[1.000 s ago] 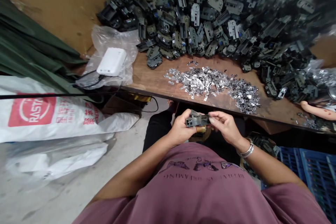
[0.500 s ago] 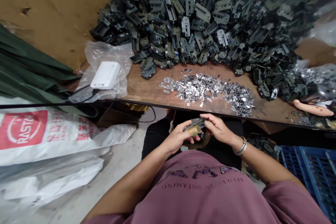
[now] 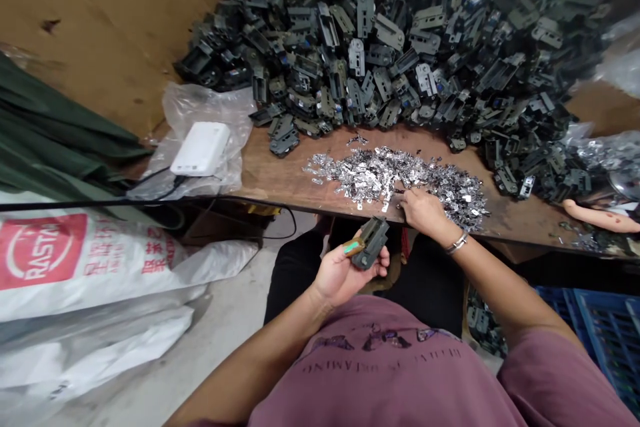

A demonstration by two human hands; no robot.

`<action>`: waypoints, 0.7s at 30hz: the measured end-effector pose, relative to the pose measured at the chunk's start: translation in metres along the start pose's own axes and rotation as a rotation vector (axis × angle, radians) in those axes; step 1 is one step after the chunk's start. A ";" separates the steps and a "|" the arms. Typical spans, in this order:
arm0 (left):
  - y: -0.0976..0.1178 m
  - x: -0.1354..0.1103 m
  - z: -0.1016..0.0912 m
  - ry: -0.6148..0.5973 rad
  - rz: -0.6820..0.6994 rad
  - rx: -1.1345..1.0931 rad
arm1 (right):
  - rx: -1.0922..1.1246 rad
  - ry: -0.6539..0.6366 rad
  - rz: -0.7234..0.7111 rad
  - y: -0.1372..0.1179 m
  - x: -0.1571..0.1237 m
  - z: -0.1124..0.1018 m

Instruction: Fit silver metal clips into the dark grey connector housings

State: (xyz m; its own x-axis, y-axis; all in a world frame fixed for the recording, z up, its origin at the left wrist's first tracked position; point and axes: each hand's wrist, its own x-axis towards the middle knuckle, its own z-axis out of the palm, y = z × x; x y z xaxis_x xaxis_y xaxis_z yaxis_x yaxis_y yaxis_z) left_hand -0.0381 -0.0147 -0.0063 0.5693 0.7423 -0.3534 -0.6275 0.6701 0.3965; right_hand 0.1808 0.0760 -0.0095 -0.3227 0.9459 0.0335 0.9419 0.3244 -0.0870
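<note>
My left hand [image 3: 340,271] is closed around a dark grey-green plastic housing [image 3: 371,240], held tilted above my lap. The housing has a hollow, trough-like side facing up. Yellowish tape with a green edge wraps the left thumb. At the table's front edge, my right hand [image 3: 425,212] touches the near side of a heap of small shiny metal pieces [image 3: 373,173]. Its fingertips are pressed together, and whatever lies between them is too small to make out.
A large mound of similar plastic housings [image 3: 390,47] covers the back of the wooden table [image 3: 270,177]. At left, a white box with a cable [image 3: 201,149] rests on clear plastic. White sacks [image 3: 115,267] stand at lower left, blue crates [image 3: 607,327] at lower right.
My right hand has left the housing and moved forward to the heap of metal pieces. My left hand still holds the housing, now turned more upright.
</note>
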 end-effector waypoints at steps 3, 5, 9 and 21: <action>-0.001 0.000 -0.003 0.010 0.002 0.047 | 0.394 0.156 0.019 -0.009 -0.021 -0.006; -0.003 0.001 -0.005 0.037 0.019 0.109 | 0.760 0.257 0.062 -0.023 -0.036 -0.010; -0.008 0.002 -0.002 0.057 0.061 0.267 | 1.068 0.363 0.063 -0.060 -0.058 -0.017; -0.012 0.001 0.008 0.132 0.367 0.618 | 0.987 0.478 -0.125 -0.084 -0.073 -0.013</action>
State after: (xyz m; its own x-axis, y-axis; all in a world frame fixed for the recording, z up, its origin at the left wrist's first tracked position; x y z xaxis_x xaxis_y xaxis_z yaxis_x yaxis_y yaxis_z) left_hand -0.0260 -0.0223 -0.0043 0.2864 0.9392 -0.1895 -0.3288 0.2821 0.9013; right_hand 0.1263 -0.0204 0.0084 -0.1406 0.8766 0.4603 0.3479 0.4790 -0.8059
